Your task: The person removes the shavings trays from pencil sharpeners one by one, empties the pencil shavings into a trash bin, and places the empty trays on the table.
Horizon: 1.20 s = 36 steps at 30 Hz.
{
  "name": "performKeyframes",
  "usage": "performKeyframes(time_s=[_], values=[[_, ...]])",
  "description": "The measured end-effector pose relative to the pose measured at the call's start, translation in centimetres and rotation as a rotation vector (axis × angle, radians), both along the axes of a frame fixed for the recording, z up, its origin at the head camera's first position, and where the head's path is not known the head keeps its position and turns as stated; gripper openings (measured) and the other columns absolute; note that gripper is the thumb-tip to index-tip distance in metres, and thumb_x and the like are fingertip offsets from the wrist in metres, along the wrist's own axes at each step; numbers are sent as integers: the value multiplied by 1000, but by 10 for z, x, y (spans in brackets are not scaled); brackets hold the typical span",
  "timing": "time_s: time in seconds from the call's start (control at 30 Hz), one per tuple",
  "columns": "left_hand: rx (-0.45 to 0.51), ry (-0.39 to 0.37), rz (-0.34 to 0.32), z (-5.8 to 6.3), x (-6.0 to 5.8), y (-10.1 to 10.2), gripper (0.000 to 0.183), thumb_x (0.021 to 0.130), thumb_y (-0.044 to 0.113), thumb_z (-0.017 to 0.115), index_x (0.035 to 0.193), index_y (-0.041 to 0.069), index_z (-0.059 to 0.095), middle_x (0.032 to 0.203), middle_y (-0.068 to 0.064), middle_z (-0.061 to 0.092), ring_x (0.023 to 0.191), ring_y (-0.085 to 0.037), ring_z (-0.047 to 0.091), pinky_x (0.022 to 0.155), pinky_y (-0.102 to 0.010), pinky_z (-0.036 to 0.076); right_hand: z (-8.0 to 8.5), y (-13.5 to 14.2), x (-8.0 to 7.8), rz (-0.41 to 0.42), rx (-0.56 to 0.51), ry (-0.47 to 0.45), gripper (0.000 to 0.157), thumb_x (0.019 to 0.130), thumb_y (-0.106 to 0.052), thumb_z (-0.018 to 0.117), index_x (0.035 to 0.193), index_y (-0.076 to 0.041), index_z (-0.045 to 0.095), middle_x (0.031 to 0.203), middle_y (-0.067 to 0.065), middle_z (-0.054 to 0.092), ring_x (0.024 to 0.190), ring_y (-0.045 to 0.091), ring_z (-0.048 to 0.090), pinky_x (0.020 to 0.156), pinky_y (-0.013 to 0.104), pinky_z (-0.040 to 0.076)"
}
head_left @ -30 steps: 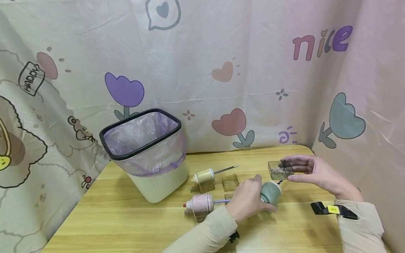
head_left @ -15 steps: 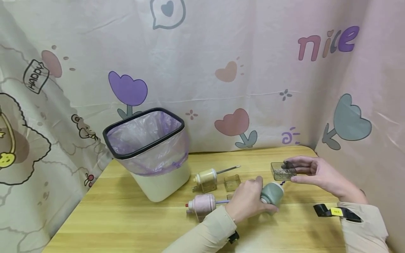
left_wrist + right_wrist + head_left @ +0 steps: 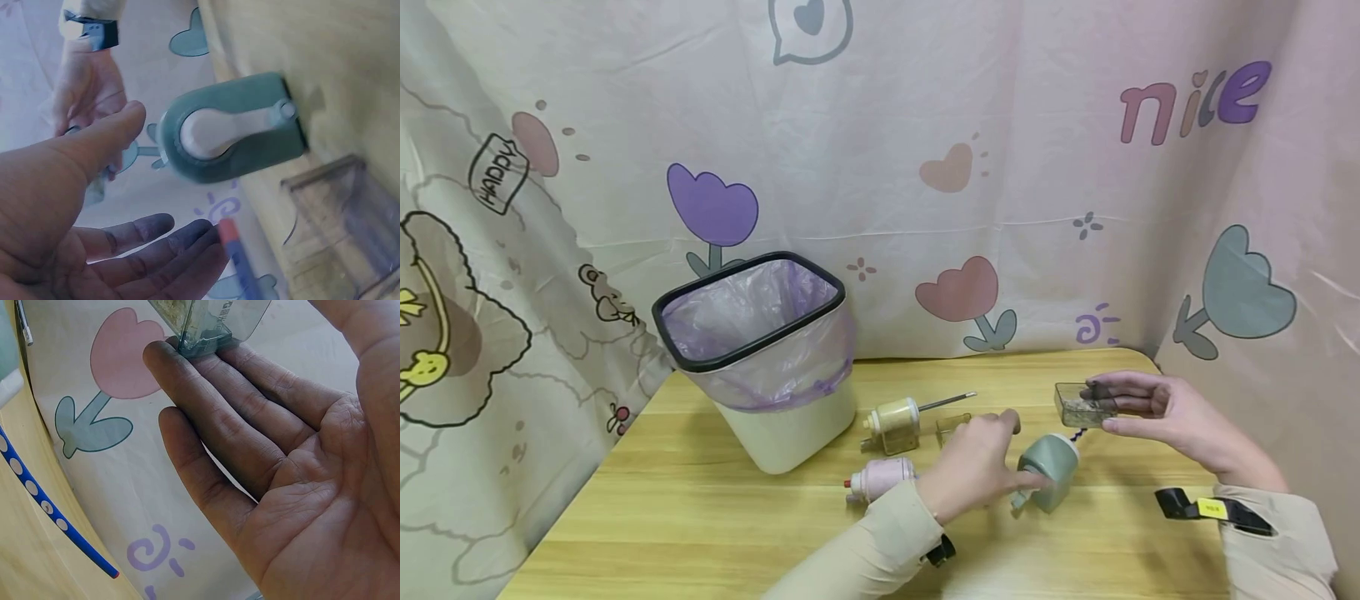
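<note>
A green hand-crank pencil sharpener [image 3: 1052, 467] stands on the table, a dark blue pencil [image 3: 1078, 434] poking out of its far side. In the left wrist view its white crank [image 3: 212, 132] faces my left hand. That left hand [image 3: 973, 467] is just left of the sharpener, fingers spread and holding nothing. My right hand [image 3: 1180, 421] pinches a clear shavings drawer [image 3: 1082, 407] between thumb and fingers, raised behind the sharpener. Pale shavings [image 3: 172, 312] show inside it. Dotted white on blue, the pencil [image 3: 47, 506] appears in the right wrist view.
A yellow sharpener [image 3: 897, 425] holding a pencil [image 3: 949, 400] and a pink sharpener [image 3: 883, 477] sit left of my hands. Another clear drawer [image 3: 951, 427] lies partly behind my left hand. A lined trash bin [image 3: 775, 442] stands at the back left, before a printed curtain [image 3: 880, 167].
My left hand has let go of the green sharpener and drawn back slightly left. The right hand still holds the drawer. The head view has shifted a little left.
</note>
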State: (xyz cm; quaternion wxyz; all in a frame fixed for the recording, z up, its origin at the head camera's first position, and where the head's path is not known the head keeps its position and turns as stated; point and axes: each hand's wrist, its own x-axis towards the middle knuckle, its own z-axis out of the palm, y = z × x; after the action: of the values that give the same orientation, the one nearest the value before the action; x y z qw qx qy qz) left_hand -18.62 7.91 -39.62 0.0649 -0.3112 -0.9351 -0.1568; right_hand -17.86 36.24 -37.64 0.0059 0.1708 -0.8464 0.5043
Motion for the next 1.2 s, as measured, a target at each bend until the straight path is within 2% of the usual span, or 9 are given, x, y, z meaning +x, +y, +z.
performKeyframes(time_s=[0.2,0.4,0.5,0.8,1.0,1.2], values=[[59,14,-32,13,-3,-18,55,79,59,78,108,15,62,85,6,66,69,-4,57,58,-15,44,-1,0,-2,20,-20,30,50,92,-2,69,139,1,53,122,-13,71,107,1,68,85,20,58],[86,29,-31,25,-7,-36,47,83,51,77,108,14,63,87,6,66,72,-3,57,60,-13,45,1,-3,-1,-18,12,-9,52,93,-9,70,140,-1,52,121,-13,71,107,0,68,85,19,57],[121,9,-28,30,-9,-46,44,85,47,78,108,13,63,86,5,66,71,-3,57,60,-14,46,1,-3,-1,-34,28,-31,53,93,-13,71,141,-3,52,121,-13,71,107,0,67,86,19,57],[211,-3,9,45,-11,-76,38,86,37,78,111,13,61,83,5,63,69,-7,57,58,-16,46,-1,-2,1,-20,2,17,50,93,-5,69,140,-1,52,118,-15,72,106,-1,68,85,17,56],[242,26,44,55,-12,-97,37,88,35,77,113,12,62,95,-3,72,85,-15,69,71,-23,56,0,0,1,-23,22,16,50,94,-7,68,141,-2,51,119,-14,72,106,0,68,85,17,56],[275,62,88,67,-13,-115,34,88,32,77,110,11,64,97,-3,73,88,-18,70,76,-29,58,0,5,3,-41,28,27,50,94,-6,67,142,-4,51,120,-16,71,106,-2,67,84,16,56]])
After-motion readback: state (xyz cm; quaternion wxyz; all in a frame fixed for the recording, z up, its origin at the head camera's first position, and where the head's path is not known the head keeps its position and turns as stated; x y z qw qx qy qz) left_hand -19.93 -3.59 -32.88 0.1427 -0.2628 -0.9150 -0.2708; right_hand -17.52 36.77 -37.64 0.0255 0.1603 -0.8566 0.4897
